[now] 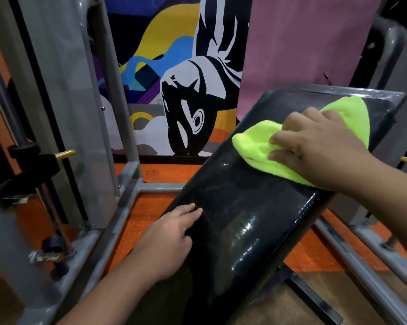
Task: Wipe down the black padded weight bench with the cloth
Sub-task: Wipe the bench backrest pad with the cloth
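Wiping in progress: right hand [319,148], fingers spread flat, presses the cloth [291,146] onto the upper bench [233,207]. Left hand [172,238] rests, relaxed, on the pad's edge below. Next: sweep toward that hand.

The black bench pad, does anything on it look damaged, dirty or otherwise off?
No tear shows. The bench pad carries pale streaky smears near its middle, below the green cloth under the right hand. The left hand rests on its edge.
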Action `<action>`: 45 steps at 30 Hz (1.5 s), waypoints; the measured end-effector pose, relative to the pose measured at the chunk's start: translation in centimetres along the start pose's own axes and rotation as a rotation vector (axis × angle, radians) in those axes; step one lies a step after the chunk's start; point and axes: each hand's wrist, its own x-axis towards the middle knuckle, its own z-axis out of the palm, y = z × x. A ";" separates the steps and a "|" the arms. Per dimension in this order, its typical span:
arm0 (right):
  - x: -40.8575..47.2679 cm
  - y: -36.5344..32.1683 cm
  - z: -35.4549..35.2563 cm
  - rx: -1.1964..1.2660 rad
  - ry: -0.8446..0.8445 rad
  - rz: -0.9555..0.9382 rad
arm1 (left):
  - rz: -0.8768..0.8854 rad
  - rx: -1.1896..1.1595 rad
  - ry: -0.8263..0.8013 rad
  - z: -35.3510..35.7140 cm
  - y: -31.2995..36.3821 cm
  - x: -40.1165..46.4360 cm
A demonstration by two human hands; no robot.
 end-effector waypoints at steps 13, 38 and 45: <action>-0.1 -1.0 0.4 -0.044 0.032 0.012 | -0.011 -0.003 0.028 0.3 0.0 0.0; -1.9 -2.0 0.6 0.005 0.108 -0.015 | 0.007 0.016 0.050 0.1 0.1 -0.2; -3.2 -1.2 0.1 0.050 0.128 -0.080 | 0.007 0.002 0.038 0.0 0.2 -0.1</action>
